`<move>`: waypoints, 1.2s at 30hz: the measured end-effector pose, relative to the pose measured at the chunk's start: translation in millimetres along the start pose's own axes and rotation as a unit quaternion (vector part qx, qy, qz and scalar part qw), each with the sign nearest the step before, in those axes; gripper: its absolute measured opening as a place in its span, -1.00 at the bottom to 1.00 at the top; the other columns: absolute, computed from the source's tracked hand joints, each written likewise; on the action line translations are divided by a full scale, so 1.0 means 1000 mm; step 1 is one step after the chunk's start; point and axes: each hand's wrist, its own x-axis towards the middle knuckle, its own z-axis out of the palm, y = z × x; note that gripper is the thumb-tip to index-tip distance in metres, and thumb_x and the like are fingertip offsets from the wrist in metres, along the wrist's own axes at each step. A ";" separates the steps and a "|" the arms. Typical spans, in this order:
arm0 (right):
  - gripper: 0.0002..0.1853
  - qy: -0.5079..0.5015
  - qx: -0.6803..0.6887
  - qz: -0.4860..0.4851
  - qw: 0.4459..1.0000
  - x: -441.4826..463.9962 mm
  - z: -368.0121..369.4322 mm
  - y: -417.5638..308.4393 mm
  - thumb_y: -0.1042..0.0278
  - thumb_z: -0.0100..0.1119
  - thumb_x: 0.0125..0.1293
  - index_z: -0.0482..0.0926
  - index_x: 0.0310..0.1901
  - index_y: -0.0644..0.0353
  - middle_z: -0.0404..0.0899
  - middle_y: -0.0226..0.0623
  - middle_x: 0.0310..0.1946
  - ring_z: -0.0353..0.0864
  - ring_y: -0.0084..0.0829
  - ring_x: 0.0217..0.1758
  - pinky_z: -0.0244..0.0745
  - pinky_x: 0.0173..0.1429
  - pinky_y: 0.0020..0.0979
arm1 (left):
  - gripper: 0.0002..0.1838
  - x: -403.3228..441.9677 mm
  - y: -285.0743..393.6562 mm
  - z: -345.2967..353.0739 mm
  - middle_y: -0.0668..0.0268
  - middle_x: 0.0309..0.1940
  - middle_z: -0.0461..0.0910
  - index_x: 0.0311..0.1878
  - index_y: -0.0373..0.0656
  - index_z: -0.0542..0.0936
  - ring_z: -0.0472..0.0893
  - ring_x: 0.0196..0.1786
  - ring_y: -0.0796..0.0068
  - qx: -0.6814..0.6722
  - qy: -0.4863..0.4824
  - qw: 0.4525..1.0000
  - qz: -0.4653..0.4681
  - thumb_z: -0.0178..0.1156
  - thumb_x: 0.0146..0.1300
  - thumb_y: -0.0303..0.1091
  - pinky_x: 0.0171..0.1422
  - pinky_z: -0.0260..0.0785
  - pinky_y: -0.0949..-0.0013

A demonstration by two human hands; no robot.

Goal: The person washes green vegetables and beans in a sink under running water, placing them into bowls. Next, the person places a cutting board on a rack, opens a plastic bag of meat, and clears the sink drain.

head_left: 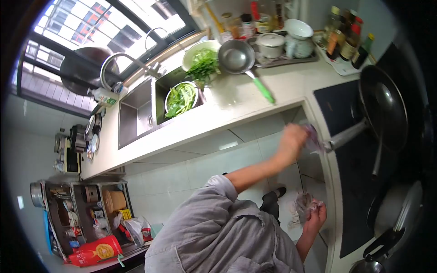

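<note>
My left hand (293, 139) reaches out near the counter edge beside the stove, its fingers closed on a crumpled purplish piece (312, 138). Motion blurs it, and whether it is cloth or plastic I cannot make out. Lower down, my right hand (315, 217) is closed on a crumpled, see-through plastic bag (303, 205), held over the floor. The wok handle (349, 134) points from the stove toward my left hand.
A wok (383, 103) and a second pan (395, 214) stand on the black cooktop (359, 195). Along the counter are a green-handled saucepan (236, 56), chopped greens (204, 64), a bowl of green stalks (181, 100) in the sink and several bottles (349, 45). Open drawers (86, 214) hold kitchenware.
</note>
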 end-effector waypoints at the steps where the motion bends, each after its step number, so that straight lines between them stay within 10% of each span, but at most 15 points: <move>1: -0.86 -0.021 -0.024 0.011 0.999 -0.005 0.026 -0.004 0.55 0.00 0.21 0.45 -0.19 0.25 0.42 -0.48 -0.43 0.22 -0.75 -0.58 0.05 -0.58 -0.69 | -0.79 0.001 -0.038 -0.021 0.16 -0.35 0.47 -0.29 -0.21 0.50 0.44 -0.24 0.16 0.071 0.054 0.995 -0.052 0.05 -0.08 -0.55 -0.16 0.28 0.19; 6: -0.89 -0.105 -0.051 0.022 0.993 -0.029 0.140 0.029 0.56 -0.03 0.20 0.49 -0.26 0.23 0.49 -0.43 -0.38 0.27 -0.75 -0.53 0.08 -0.55 -0.69 | -0.66 -0.057 -0.200 -0.123 0.10 0.12 0.40 -0.04 -0.10 0.50 0.38 0.17 0.11 0.236 -0.037 0.957 -0.163 0.06 0.04 -0.45 0.14 0.23 0.10; 20: -0.87 -0.409 -0.128 0.063 0.901 -0.128 0.424 0.097 0.58 -0.04 0.21 0.53 -0.27 0.27 0.53 -0.46 -0.41 0.43 -0.73 -0.40 0.29 -0.33 -0.68 | -0.61 -0.332 -0.306 -0.510 0.35 0.14 0.42 0.04 0.10 0.50 0.32 0.26 0.35 0.447 0.028 0.795 -0.409 0.05 0.10 -0.42 0.29 -0.06 -0.26; 25: -0.86 -0.460 -0.167 0.068 0.870 -0.132 0.470 0.092 0.56 -0.04 0.20 0.53 -0.26 0.26 0.51 -0.49 -0.42 0.39 -0.75 -0.42 0.25 -0.38 -0.69 | -0.71 -0.356 -0.339 -0.595 0.25 -0.09 0.57 -0.07 -0.05 0.57 0.51 0.02 0.29 0.385 0.115 0.753 -0.521 0.07 0.11 -0.42 0.13 0.29 0.19; 30: -0.85 -0.502 -0.174 0.099 0.841 -0.122 0.515 0.099 0.56 -0.06 0.20 0.52 -0.26 0.28 0.51 -0.47 -0.41 0.38 -0.74 -0.45 0.23 -0.39 -0.68 | -0.79 -0.362 -0.361 -0.659 0.27 -0.33 0.56 -0.18 -0.32 0.53 0.50 -0.31 0.53 0.077 0.449 0.668 -0.589 -0.02 0.16 -0.46 -0.17 0.38 0.45; 36: -0.83 -0.543 -0.170 0.059 0.820 -0.118 0.590 0.114 0.57 -0.07 0.21 0.51 -0.20 0.28 0.52 -0.44 -0.38 0.38 -0.75 -0.45 0.24 -0.44 -0.70 | -0.76 -0.321 -0.379 -0.765 0.31 -0.34 0.51 -0.19 -0.31 0.50 0.46 -0.36 0.55 0.159 0.460 0.727 -0.485 -0.03 0.25 -0.32 -0.26 0.35 0.45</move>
